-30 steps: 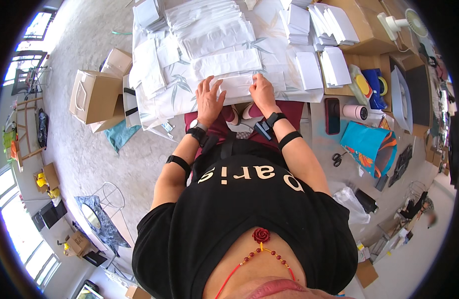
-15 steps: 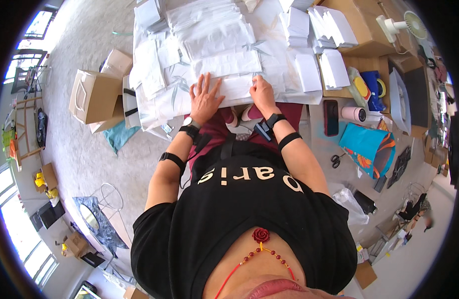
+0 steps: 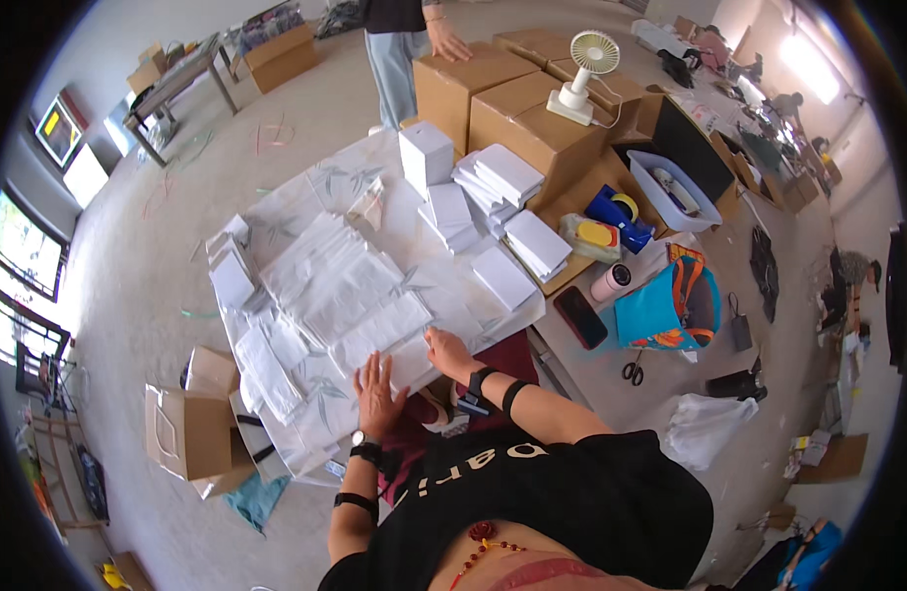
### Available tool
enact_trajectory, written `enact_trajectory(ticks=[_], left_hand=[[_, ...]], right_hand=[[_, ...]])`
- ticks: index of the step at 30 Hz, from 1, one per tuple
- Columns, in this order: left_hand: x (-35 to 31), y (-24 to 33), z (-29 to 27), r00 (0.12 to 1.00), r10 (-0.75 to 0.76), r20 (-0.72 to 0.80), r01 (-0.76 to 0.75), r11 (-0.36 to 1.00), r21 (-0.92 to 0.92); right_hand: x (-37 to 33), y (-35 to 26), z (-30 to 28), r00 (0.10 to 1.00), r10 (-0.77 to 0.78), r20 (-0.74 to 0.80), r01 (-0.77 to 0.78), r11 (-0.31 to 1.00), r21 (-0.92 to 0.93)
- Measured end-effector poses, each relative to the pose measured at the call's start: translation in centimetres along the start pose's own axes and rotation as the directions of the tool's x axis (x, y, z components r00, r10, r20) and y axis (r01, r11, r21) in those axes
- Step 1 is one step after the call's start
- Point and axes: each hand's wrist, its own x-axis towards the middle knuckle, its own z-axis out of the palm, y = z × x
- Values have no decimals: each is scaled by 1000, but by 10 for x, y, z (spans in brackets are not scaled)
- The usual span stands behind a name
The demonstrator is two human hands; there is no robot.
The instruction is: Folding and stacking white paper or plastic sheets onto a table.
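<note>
My left hand (image 3: 378,396) lies with fingers spread on the near edge of a flat, thin white bag (image 3: 410,362) on the cloth-covered table. At that bag's right end my right hand (image 3: 449,353) is closed, its fingertips curled down; whatever they pinch is hidden. Beyond both hands, many similar thin bags (image 3: 325,271) lie overlapped in a fanned pile. More white bags (image 3: 267,372) are piled left of my left hand. Several stacks of white folded sheets or cards (image 3: 503,278) stand along the table's right side.
Cardboard boxes (image 3: 532,123) bearing a white fan (image 3: 574,94) stand at the far right, a person's hand (image 3: 449,41) resting on one. To the right are a phone (image 3: 579,317), a pink bottle (image 3: 611,282), a blue bag (image 3: 660,310) and scissors (image 3: 633,370). Open cartons (image 3: 192,428) sit at left.
My view has lifted and turned, bringing the far boxes and another person into sight. Both hands keep nearly the same places on the bag, left spread and right closed.
</note>
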Motion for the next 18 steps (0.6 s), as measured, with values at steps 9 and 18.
enact_trajectory(ticks=[9, 18], left_hand=[[15, -30, -3, 983, 159, 93, -148, 982, -122], [11, -34, -13, 971, 217, 102, -200, 967, -160]], right_hand=[[9, -4, -1, 999, -40, 30, 40, 999, -6], [2, -1, 1, 999, -20, 44, 20, 1000, 5]])
